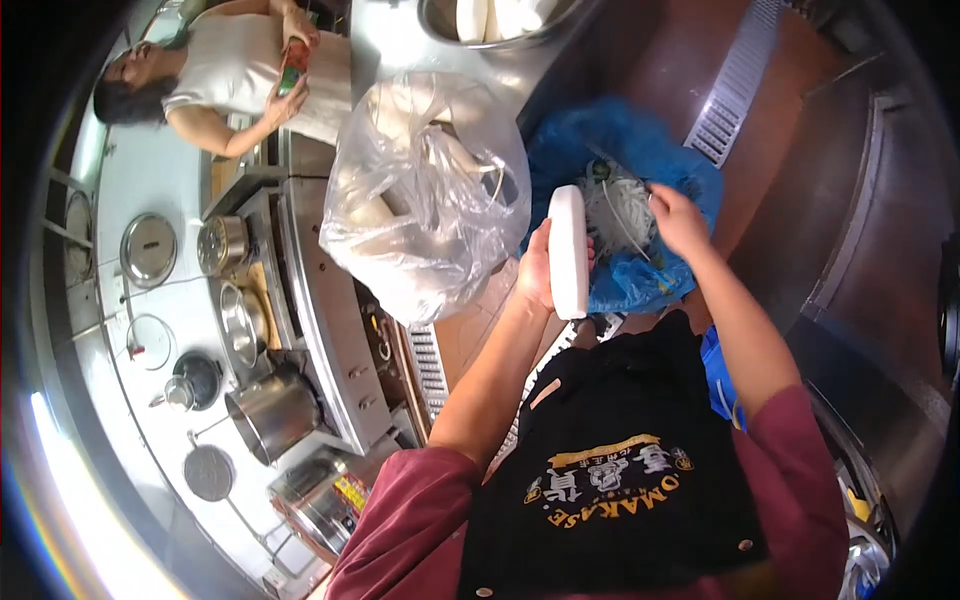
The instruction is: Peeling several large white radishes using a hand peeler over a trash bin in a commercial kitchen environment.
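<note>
My left hand point(537, 266) holds a peeled white radish point(569, 251) upright in the picture, its surface smooth and white. To the right, my right hand point(681, 225) is over a bin lined with a blue plastic bag point(630, 127); its fingers are curled, and whether a small tool is in them cannot be told. White peelings point(622, 210) and some green scraps lie in the bag. On the left, a clear plastic bag point(420, 247) holds several more radishes. A metal bowl point(480, 45) with peeled white radishes stands on the counter at the top.
Another person point(240, 67) stands at the upper left, holding a red and green package. Steel worktops point(322, 300), a large pot point(274, 416) and hanging lids point(148, 250) are along the left. A drain grate point(731, 90) crosses the floor at the upper right.
</note>
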### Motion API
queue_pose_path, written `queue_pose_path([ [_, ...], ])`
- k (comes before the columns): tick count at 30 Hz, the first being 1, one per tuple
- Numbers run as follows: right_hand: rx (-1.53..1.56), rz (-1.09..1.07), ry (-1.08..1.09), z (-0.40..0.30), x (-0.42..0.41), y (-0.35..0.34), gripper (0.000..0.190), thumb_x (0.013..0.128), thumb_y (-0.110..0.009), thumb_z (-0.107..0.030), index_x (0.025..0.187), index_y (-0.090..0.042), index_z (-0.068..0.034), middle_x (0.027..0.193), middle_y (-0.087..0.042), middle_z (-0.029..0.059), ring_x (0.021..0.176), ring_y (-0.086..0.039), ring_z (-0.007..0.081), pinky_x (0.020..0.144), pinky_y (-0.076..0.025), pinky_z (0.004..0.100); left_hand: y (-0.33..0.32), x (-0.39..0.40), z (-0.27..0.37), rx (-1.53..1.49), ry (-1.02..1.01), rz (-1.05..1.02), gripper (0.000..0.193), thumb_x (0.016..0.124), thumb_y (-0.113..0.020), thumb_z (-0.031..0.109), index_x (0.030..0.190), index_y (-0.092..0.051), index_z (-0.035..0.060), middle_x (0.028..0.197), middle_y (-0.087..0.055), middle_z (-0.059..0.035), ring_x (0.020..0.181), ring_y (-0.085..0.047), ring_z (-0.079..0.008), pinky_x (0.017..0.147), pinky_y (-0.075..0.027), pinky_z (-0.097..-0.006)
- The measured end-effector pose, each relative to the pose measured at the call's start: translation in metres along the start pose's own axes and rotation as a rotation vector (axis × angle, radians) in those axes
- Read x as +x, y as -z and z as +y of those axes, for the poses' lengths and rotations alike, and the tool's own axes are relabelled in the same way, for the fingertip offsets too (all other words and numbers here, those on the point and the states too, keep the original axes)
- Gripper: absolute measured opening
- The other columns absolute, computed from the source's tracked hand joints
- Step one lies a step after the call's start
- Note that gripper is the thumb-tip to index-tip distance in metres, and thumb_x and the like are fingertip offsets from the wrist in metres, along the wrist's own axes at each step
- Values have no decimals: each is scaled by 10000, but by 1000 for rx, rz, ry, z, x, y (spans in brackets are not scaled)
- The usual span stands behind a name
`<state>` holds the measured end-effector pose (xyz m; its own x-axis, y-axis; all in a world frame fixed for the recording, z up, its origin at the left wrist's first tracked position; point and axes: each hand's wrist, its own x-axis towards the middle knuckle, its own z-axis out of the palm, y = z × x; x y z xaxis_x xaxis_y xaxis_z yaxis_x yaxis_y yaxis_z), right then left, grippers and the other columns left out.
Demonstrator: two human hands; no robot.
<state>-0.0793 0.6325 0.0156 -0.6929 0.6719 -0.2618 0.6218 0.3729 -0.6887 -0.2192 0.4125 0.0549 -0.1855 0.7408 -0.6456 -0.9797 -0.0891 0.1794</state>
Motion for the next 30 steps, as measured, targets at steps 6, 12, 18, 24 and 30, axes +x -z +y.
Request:
queue_pose_path([
  [6,176,-165,530,-67,-115,35,338,877,-654,-160,1212,-677,-124,979,-686,160,919,-657,358,822,-524,423,24,18,12,-40,5,-114,574,966,-463,543,1160,-585,17,950,-666,-161,825,-669,-304,734,-590,-431],
  [12,47,-65,-109,62,50,-35,373,954,-549,-275,1269,-632,-94,1163,-676,179,1095,-631,377,926,-497,410,-42,-26,-11,91,64,-57,641,957,-478,567,1236,-561,-4,963,-666,-158,802,-675,-270,701,-592,-389],
  [18,150,-85,269,-33,-89,33,357,900,-633,-149,1252,-647,-89,1149,-674,159,1055,-648,334,887,-511,391,12,6,3,-93,-5,-103,619,971,-469,539,1225,-548,-19,1046,-637,-194,858,-658,-292,721,-585,-411],
  [24,217,-2,300,-6,-32,-10,343,934,-572,-156,1263,-646,-93,1256,-629,193,1150,-609,354,915,-498,415,-26,-4,-8,-61,30,-33,566,957,-501,529,1226,-570,36,963,-687,-150,843,-687,-277,720,-584,-421],
  [30,38,47,-37,25,17,-3,361,957,-564,-300,1268,-639,-132,1207,-664,159,1125,-627,338,929,-495,392,-11,-7,-2,-77,33,-97,639,957,-491,528,1247,-542,-39,1049,-650,-185,889,-663,-285,755,-586,-405],
])
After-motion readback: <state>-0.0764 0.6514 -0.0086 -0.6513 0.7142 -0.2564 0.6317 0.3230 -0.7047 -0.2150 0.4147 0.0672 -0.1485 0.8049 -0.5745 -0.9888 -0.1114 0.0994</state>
